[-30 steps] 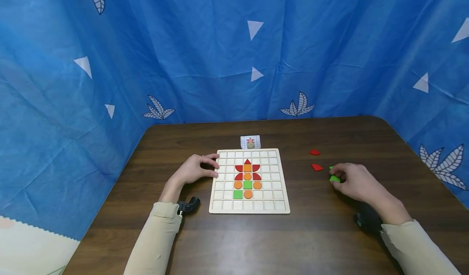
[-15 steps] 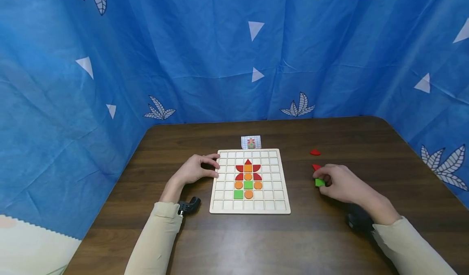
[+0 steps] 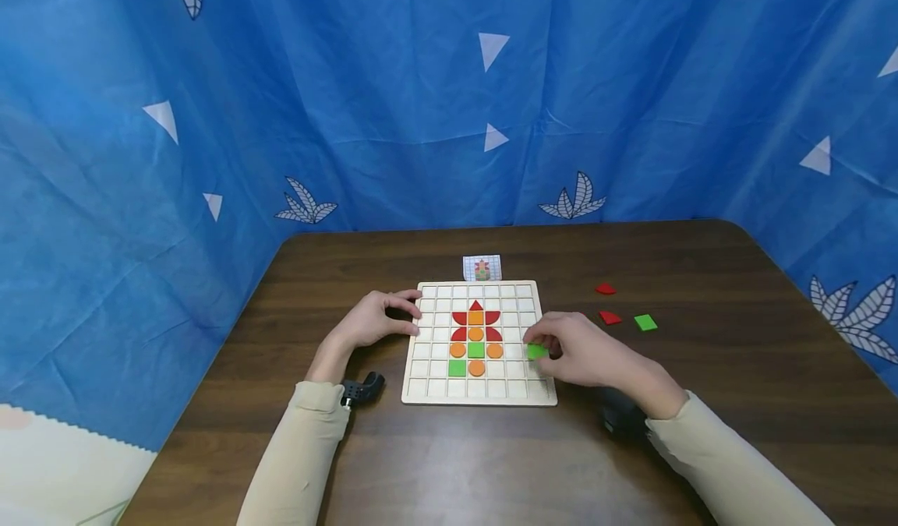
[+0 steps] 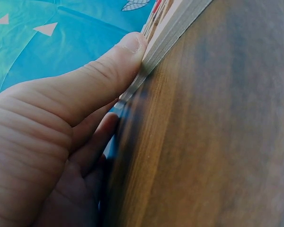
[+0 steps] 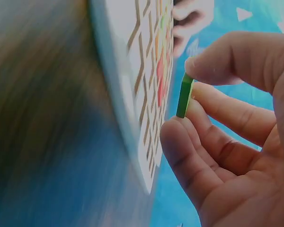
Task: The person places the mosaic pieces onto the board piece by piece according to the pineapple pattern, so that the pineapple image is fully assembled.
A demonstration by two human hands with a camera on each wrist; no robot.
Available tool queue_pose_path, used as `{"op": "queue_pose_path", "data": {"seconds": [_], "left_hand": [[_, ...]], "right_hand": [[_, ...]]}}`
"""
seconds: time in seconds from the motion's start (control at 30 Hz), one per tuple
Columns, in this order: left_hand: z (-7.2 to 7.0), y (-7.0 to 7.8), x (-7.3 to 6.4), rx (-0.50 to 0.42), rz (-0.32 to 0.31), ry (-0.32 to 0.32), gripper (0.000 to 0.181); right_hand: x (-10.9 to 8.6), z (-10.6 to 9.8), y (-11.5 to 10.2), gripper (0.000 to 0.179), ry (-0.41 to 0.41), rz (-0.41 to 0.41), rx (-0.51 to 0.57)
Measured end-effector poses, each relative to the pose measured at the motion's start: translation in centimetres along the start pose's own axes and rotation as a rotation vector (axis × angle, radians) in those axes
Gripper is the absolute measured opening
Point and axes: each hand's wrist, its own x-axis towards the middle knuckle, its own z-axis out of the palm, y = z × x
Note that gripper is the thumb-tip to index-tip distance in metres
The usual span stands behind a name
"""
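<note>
In the head view, a white gridded board point(image 3: 428, 390) lies on the table, bearing a pattern of red, orange and green tiles. My left hand point(image 3: 372, 319) rests at the board's left edge, thumb and fingers spread along it. The left wrist view has the thumb point(image 4: 104, 73) touching the board's side point(image 4: 173, 40). Over the board's right edge, my right hand point(image 3: 585, 351) pinches a green square tile point(image 3: 537, 351). From the right wrist, that tile is seen edge-on between thumb and fingertips, raised off the board.
Right of the board lie two red quarter-round tiles point(image 3: 609, 318) and another green square tile point(image 3: 645, 323). Touching or close to the board's far edge is a small pattern card point(image 3: 482, 268). A blue curtain point(image 3: 421, 82) hangs behind the table point(image 3: 449, 464).
My right hand has drawn one green square tile away from the other and carried it left to the board's right edge. The left hand has stayed in place.
</note>
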Motion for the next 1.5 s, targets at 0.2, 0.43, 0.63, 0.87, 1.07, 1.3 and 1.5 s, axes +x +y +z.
{"op": "queue_pose_path", "data": {"seconds": [0.2, 0.43, 0.63, 0.87, 1.07, 1.3, 1.5], "left_hand": [[-0.1, 0.0, 0.1, -0.001, 0.002, -0.005, 0.018], [-0.1, 0.0, 0.2, -0.001, 0.002, -0.002, 0.019], [-0.1, -0.1, 0.1, 0.009, 0.006, -0.004, 0.019], [-0.2, -0.1, 0.1, 0.001, 0.016, -0.007, 0.021], [-0.2, 0.0, 0.2, 0.003, 0.009, -0.003, 0.021], [-0.1, -0.2, 0.3, 0.023, 0.028, -0.008, 0.020], [-0.1, -0.4, 0.3, 0.041, 0.019, -0.007, 0.019]], "right_hand": [[1.4, 1.3, -2.1, 0.033, -0.036, -0.046, 0.008], [2.4, 2.5, -3.2, 0.029, -0.059, -0.096, 0.019], [2.6, 3.5, -3.5, 0.024, -0.060, -0.126, -0.015], [2.6, 4.1, -3.9, 0.022, -0.038, -0.150, -0.053], [2.5, 4.0, -4.0, 0.021, -0.021, -0.130, -0.068], [1.9, 3.9, -3.1, 0.016, 0.018, -0.155, -0.066], [0.9, 2.7, -1.5, 0.018, 0.048, -0.059, -0.030]]}}
